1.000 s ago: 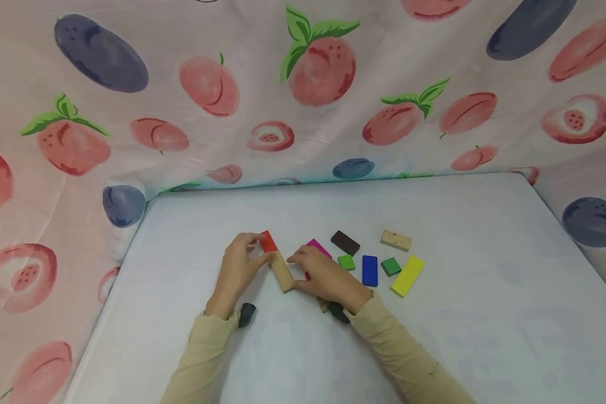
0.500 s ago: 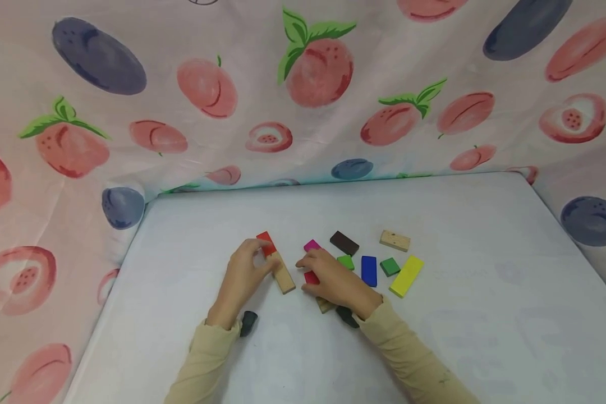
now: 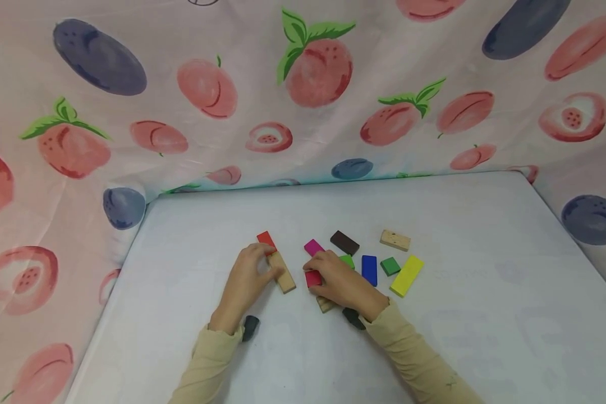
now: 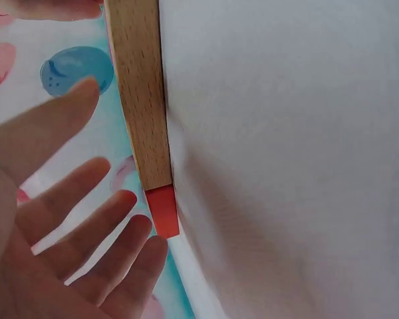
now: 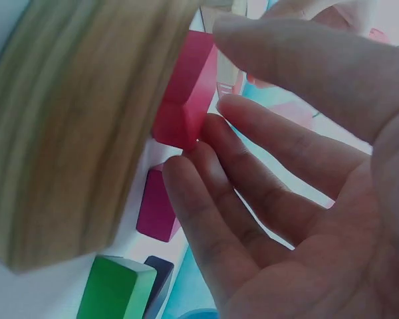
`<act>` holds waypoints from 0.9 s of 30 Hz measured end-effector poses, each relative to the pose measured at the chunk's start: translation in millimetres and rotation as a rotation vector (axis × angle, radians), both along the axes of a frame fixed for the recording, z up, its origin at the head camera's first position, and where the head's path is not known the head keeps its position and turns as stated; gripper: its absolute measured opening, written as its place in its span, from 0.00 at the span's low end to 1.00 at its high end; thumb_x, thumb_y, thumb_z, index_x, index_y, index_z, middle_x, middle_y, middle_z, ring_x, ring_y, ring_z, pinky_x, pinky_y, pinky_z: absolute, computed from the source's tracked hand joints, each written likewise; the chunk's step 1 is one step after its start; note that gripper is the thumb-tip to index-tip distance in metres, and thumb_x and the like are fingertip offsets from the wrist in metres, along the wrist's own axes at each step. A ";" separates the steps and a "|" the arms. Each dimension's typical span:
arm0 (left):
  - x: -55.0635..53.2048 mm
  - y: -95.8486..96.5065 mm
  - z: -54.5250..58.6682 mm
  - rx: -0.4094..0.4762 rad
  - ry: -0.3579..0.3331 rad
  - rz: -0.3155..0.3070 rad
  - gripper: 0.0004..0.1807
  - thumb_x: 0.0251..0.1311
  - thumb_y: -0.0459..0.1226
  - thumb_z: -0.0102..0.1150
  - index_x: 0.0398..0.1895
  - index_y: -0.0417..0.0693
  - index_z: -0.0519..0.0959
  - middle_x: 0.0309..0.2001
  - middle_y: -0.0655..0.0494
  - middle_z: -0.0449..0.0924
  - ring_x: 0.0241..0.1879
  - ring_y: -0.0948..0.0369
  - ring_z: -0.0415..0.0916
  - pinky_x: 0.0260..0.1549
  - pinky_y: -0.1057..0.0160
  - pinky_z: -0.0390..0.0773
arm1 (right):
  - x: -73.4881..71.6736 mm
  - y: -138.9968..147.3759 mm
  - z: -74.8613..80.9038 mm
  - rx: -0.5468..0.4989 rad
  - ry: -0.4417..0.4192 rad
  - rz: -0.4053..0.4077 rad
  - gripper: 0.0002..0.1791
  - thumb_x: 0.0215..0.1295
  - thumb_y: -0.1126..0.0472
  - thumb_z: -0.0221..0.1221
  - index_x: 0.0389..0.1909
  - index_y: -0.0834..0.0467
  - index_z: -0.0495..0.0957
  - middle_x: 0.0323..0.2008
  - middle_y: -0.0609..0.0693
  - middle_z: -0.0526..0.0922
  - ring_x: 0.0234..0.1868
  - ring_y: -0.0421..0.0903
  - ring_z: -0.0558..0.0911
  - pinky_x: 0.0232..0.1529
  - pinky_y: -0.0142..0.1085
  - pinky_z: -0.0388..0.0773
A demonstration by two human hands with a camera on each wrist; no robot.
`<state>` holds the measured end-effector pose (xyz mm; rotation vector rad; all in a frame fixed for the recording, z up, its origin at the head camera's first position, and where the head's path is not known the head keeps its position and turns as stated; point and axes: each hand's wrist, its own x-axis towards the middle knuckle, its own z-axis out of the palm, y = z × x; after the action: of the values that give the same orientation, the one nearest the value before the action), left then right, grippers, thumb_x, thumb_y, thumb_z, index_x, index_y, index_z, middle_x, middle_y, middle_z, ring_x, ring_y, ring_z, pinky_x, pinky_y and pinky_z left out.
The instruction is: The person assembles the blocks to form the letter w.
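A long plain wooden block (image 3: 281, 273) lies end to end with a red-orange block (image 3: 266, 240), slanting on the white table. My left hand (image 3: 244, 280) stands beside this row, thumb and fingers spread; in the left wrist view its fingers (image 4: 86, 232) hold nothing. My right hand (image 3: 340, 283) has thumb and fingertips at opposite sides of a crimson block (image 3: 313, 278), seeming to pinch it. In the right wrist view the crimson block (image 5: 186, 93) shows between thumb and fingers, behind a striped wooden block (image 5: 86, 133). A magenta block (image 3: 313, 247) lies just beyond that hand.
Around the right hand lie a dark brown block (image 3: 345, 242), a light green block (image 3: 347, 261), a blue block (image 3: 369, 270), a green block (image 3: 390, 266), a yellow block (image 3: 407, 276) and a speckled wooden block (image 3: 395, 240). A fruit-print cloth (image 3: 192, 163) hangs behind the table.
My right hand has moved right, away from the wooden block, and its thumb and fingers now frame the crimson block. My left hand has drawn slightly back toward me from the red-orange block.
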<state>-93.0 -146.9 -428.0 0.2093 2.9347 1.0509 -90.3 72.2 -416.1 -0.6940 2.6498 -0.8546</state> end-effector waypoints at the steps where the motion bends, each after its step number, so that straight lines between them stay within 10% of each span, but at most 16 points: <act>1: 0.3 0.0 -0.5 -0.008 0.002 -0.007 0.25 0.54 0.41 0.74 0.55 0.43 0.80 0.59 0.47 0.77 0.64 0.49 0.68 0.67 0.49 0.68 | 0.1 0.4 -0.2 -0.001 0.004 0.002 0.21 0.58 0.64 0.71 0.52 0.62 0.81 0.49 0.53 0.79 0.52 0.48 0.74 0.51 0.40 0.82; 27: 7.9 5.2 -3.6 -0.152 0.019 -0.028 0.33 0.54 0.41 0.74 0.62 0.38 0.77 0.67 0.45 0.72 0.68 0.48 0.67 0.67 0.49 0.69 | 0.0 2.9 -2.5 -0.028 0.041 -0.004 0.14 0.58 0.69 0.69 0.46 0.62 0.84 0.44 0.51 0.81 0.50 0.48 0.77 0.53 0.40 0.81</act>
<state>-85.1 -141.6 -431.6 0.2576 3.0016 0.8220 -90.3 75.2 -418.5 -0.7205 2.6808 -0.8895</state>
